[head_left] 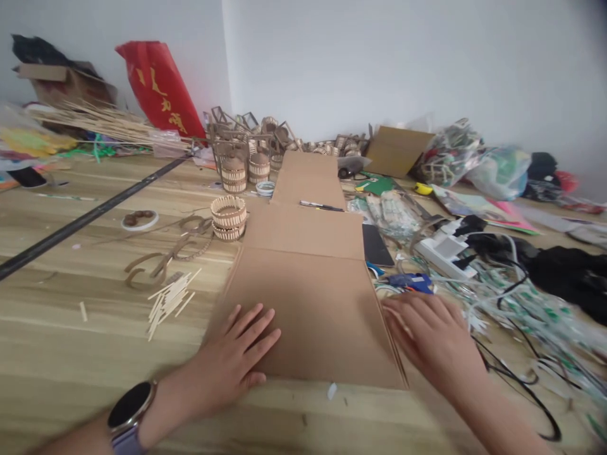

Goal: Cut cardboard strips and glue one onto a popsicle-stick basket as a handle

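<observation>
A long flattened sheet of brown cardboard (308,278) lies on the wooden floor (71,354), running away from me. My left hand (232,360) rests flat on its near left corner, fingers stretched out; a dark watch (129,407) is on that wrist. My right hand (434,341) lies flat at the cardboard's near right edge, fingers extended and slightly blurred. Neither hand holds anything. A pen (322,205) lies across the cardboard farther up.
A heap of short wooden sticks (171,300) lies to the left. Small round stick baskets (228,218) stand behind it. On the right are a blue glue gun (412,282), a white power strip (443,249), tangled cables (516,360) and a dark phone (377,245).
</observation>
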Demonstrator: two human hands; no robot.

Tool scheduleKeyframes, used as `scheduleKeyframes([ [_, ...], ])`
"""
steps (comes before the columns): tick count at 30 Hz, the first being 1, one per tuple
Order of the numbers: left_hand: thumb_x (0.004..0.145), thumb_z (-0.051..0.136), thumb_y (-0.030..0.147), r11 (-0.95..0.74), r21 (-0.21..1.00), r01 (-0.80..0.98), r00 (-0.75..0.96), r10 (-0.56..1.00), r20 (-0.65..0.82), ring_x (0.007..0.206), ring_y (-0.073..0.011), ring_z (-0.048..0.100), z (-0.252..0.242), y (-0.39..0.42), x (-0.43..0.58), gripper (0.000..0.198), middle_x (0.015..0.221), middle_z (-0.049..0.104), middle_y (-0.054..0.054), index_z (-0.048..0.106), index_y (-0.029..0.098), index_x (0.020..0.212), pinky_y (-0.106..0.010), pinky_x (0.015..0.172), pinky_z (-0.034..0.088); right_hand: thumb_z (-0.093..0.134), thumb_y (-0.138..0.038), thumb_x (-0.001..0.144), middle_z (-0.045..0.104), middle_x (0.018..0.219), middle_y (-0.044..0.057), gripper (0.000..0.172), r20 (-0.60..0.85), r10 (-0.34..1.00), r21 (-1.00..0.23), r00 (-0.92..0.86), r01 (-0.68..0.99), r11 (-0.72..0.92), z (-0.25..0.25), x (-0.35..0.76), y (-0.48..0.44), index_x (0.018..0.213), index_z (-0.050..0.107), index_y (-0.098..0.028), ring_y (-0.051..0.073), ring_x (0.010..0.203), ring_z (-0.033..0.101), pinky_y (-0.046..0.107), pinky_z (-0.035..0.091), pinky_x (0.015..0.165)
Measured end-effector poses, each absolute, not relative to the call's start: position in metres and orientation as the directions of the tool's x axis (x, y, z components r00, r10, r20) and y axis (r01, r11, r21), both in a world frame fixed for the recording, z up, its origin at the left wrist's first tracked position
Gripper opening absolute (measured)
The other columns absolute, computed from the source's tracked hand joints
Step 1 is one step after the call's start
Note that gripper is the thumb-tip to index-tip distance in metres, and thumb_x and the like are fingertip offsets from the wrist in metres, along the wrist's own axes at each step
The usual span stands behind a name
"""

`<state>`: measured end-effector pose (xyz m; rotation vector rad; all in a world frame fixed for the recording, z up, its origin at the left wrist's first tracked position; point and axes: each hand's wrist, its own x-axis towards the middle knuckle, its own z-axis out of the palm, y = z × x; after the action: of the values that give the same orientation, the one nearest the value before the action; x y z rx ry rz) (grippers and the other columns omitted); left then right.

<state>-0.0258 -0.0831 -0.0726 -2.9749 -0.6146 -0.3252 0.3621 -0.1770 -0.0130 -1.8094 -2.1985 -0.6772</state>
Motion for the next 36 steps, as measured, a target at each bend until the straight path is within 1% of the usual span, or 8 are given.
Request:
scheduleKeyframes([
  [3,0.1,0.051,0.039,-0.916,-0.035,0.399,0.894,0.381,0.237,0.151,-0.0324,0.023,-0.077,-0.081,-0.027,0.064,0.162,0.031,-0.01,0.027,0.026,0.157,-0.058,0.118,0.03,0.047,-0.035,0.097,0.074,0.092,0.008,0.025,0.32,0.933,0.179,-0.166,0.977,0.112,-0.022,0.396,-0.174,0.092,0.07,-0.026,0.028,0.092,0.065,0.041,0.047,0.076],
  [7,0.101,0.048,0.04,-0.918,-0.069,0.391,0.887,0.356,0.294,0.151,-0.0311,0.022,-0.079,-0.08,-0.027,0.061,0.162,0.033,-0.009,0.029,0.024,0.157,-0.056,0.119,0.028,0.049,-0.032,0.095,0.074,0.096,0.006,0.02,0.165,0.975,0.036,-0.15,0.989,0.145,-0.038,0.415,-0.177,0.096,0.069,-0.027,0.025,0.091,0.065,0.039,0.047,0.079],
  [13,0.102,0.044,0.04,-0.911,-0.147,0.386,0.881,0.317,0.351,0.149,-0.0303,0.024,-0.079,-0.08,-0.025,0.054,0.16,0.037,-0.009,0.038,0.023,0.153,-0.054,0.119,0.029,0.044,-0.031,0.096,0.072,0.085,0.006,0.025,0.139,0.987,0.164,-0.078,0.985,0.055,-0.029,0.396,-0.187,0.084,0.066,-0.026,0.028,0.089,0.063,0.046,0.041,0.083],
  [20,0.099,0.049,0.045,-0.907,-0.185,0.377,0.88,0.289,0.377,0.146,-0.0319,0.031,-0.083,-0.076,-0.027,0.054,0.156,0.042,-0.011,0.044,0.023,0.149,-0.052,0.116,0.035,0.046,-0.045,0.095,0.071,0.083,0.004,0.032,-0.094,0.992,-0.113,-0.081,0.991,0.07,0.004,0.404,-0.19,0.077,0.065,-0.026,0.026,0.087,0.066,0.046,0.042,0.088],
  [24,0.097,0.055,0.049,-0.874,-0.314,0.371,0.883,0.227,0.411,0.136,-0.0363,0.048,-0.088,-0.075,-0.029,0.057,0.143,0.055,-0.022,0.053,0.011,0.14,-0.048,0.108,0.044,0.042,-0.047,0.095,0.075,0.092,0.007,0.035,-0.053,0.998,-0.168,-0.023,0.986,0.014,0.018,0.407,-0.169,0.086,0.068,-0.026,0.028,0.094,0.067,0.046,0.042,0.092],
  [28,0.1,0.047,0.025,-0.847,-0.429,0.315,0.893,0.111,0.437,0.125,-0.0374,0.06,-0.081,-0.077,-0.033,0.043,0.133,0.062,-0.026,0.053,0.005,0.138,-0.047,0.102,0.049,0.041,-0.043,0.093,0.076,0.09,0.009,0.035,-0.009,1.0,-0.191,0.002,0.982,-0.004,0.017,0.404,-0.147,0.084,0.069,-0.024,0.029,0.09,0.068,0.044,0.047,0.085],
  [33,0.098,0.035,0.01,-0.832,-0.452,0.321,0.879,0.084,0.47,0.132,-0.0353,0.055,-0.051,-0.069,-0.044,0.049,0.147,0.051,-0.024,0.046,0.007,0.146,-0.044,0.103,0.05,0.036,-0.035,0.096,0.075,0.083,0.007,0.037,0.0,1.0,-0.223,0.01,0.975,-0.01,0.007,0.4,-0.131,0.081,0.068,-0.023,0.023,0.077,0.069,0.034,0.051,0.07],
  [36,0.098,0.038,0.009,-0.826,-0.45,0.34,0.87,0.095,0.483,0.134,-0.0323,0.054,-0.031,-0.063,-0.047,0.05,0.145,0.054,-0.02,0.044,0.008,0.148,-0.038,0.101,0.052,0.04,-0.03,0.097,0.075,0.094,0.008,0.032,0.027,0.998,-0.209,0.05,0.977,-0.043,0.008,0.407,-0.109,0.09,0.069,-0.021,0.022,0.088,0.07,0.033,0.053,0.076],
])
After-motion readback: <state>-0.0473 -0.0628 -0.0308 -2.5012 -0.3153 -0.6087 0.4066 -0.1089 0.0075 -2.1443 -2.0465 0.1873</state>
